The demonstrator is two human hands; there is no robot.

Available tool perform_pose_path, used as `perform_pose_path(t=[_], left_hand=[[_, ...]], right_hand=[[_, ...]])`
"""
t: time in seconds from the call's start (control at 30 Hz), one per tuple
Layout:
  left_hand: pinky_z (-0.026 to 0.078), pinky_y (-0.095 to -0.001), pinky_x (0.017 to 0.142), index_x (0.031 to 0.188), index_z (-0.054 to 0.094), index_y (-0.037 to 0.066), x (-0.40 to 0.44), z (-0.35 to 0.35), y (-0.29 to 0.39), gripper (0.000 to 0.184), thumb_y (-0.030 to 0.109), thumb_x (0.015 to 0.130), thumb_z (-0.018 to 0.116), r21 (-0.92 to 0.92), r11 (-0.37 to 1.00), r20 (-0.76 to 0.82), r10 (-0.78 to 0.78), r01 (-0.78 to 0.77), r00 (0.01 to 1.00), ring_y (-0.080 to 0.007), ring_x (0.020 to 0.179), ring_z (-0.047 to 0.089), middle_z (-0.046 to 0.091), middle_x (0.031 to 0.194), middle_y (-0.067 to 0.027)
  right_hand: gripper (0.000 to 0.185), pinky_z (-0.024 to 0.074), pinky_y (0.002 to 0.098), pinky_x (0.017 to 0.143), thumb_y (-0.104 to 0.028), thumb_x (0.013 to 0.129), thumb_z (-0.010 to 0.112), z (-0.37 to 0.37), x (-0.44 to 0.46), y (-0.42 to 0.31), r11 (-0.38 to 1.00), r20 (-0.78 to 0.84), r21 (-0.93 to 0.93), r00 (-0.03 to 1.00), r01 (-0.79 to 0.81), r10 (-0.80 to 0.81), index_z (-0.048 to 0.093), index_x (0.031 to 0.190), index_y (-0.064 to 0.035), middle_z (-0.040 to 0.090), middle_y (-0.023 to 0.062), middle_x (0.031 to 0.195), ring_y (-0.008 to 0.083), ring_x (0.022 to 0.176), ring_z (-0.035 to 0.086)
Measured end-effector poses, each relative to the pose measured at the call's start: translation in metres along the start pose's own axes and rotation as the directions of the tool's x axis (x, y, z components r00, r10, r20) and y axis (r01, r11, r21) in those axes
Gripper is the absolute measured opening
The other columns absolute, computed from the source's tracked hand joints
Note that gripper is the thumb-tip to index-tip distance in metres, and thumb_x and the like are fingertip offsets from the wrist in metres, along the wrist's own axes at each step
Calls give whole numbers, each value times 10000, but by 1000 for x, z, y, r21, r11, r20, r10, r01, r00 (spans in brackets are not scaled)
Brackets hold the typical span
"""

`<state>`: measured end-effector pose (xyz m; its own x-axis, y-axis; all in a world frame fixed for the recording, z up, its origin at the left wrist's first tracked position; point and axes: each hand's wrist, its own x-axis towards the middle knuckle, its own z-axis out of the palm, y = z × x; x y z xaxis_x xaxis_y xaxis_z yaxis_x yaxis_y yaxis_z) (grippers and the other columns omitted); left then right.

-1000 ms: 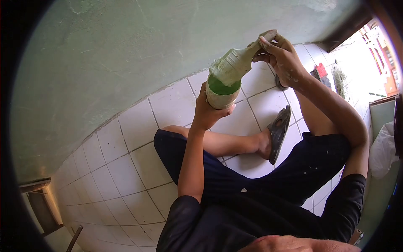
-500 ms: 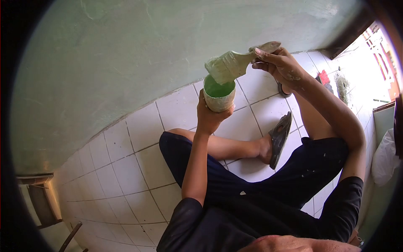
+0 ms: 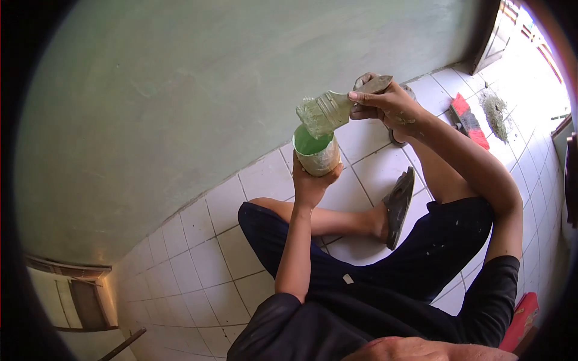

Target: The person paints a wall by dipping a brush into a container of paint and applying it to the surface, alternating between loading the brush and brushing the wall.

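My left hand [image 3: 314, 183] wraps around a small paint-smeared cup [image 3: 322, 159], its mouth tilted toward the wall and green paint showing inside. In my right hand [image 3: 385, 103] is a wide paintbrush [image 3: 332, 113], gripped by its handle between thumb and fingers. Pale green paint coats the bristles, which hang over the cup's rim. Whether the bristle tips touch the rim I cannot tell. Paint marks dot my right wrist. Just beyond the cup stands the green wall [image 3: 180, 96].
White floor tiles [image 3: 211, 265] run along the wall's base. A red and black broom head [image 3: 469, 120] lies near a heap of debris [image 3: 495, 114] by the bright doorway. My bent legs and a dark sandal [image 3: 399, 207] are below my hands. A red object [image 3: 521, 319] sits at lower right.
My view has shifted, bringing more of the broom head and debris into sight. The brush has turned slightly and stays above the cup. Both hands keep their holds.
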<state>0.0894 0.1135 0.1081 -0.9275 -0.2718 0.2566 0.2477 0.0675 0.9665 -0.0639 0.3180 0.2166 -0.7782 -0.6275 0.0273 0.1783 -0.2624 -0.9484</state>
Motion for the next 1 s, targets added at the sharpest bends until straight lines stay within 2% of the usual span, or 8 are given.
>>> perform_pose_path(t=[0.07,0.23,0.33,0.47,0.6,0.7,0.77,1.0], left_hand=[[558,-359,946,1362,489,34,9,5,4,803,208,722,942,138,989,-11,53,-51,999,-212,1110,658,648,1261,-112],[564,-358,920,1359,497,33,32,14,5,791,208,726,937,23,992,36,125,-126,992,-217,1076,671,661,1242,-120],[565,-356,912,1358,499,31,41,8,9,787,196,726,938,22,985,30,173,-173,985,-217,1071,673,664,1237,-125],[567,-360,907,1346,507,29,69,-32,6,770,161,722,939,36,978,-21,208,-208,978,-222,1055,681,675,1208,-127],[571,-369,901,1336,517,32,86,-70,0,757,141,717,938,104,988,-25,113,-110,993,-231,1039,688,681,1188,-130],[572,-372,896,1338,517,30,92,-82,-15,747,115,719,928,154,967,-61,214,-202,975,-232,1033,689,679,1187,-128],[571,-371,895,1338,514,30,91,-85,-32,749,105,718,927,139,976,-76,178,-166,981,-229,1033,686,675,1189,-125],[547,-372,953,1348,501,36,80,-69,-74,757,72,720,922,75,994,-33,77,-75,996,-213,1089,655,650,1221,-112]], right_hand=[[332,657,271,830,-154,921,822,-8,-8,-6,999,-31,22,999,26,-25,624,1116,28,708,110,1012,164,892,729],[230,632,299,872,-102,949,776,-10,-5,-31,999,-50,-28,998,24,-26,641,1114,-16,706,80,1054,154,919,714],[206,643,278,860,-97,959,755,-14,7,-28,999,-22,11,998,52,-52,650,1097,13,704,106,1075,169,914,721],[180,631,286,877,-115,979,732,1,49,-4,986,-5,156,998,57,-57,642,1108,-28,705,94,1089,164,947,717],[218,631,281,871,-108,956,762,20,84,39,951,-87,284,991,119,-98,619,1114,-60,704,77,1078,159,963,717],[268,626,273,851,-101,931,792,26,99,80,922,-125,365,988,127,-87,620,1132,-58,704,57,1069,138,943,710],[287,612,276,836,-100,932,789,27,103,103,890,-109,432,988,146,-109,625,1160,-40,706,59,1053,132,916,695],[284,593,301,867,-82,939,764,27,87,132,929,-264,357,964,98,0,628,1179,-14,694,59,1074,137,929,684]])
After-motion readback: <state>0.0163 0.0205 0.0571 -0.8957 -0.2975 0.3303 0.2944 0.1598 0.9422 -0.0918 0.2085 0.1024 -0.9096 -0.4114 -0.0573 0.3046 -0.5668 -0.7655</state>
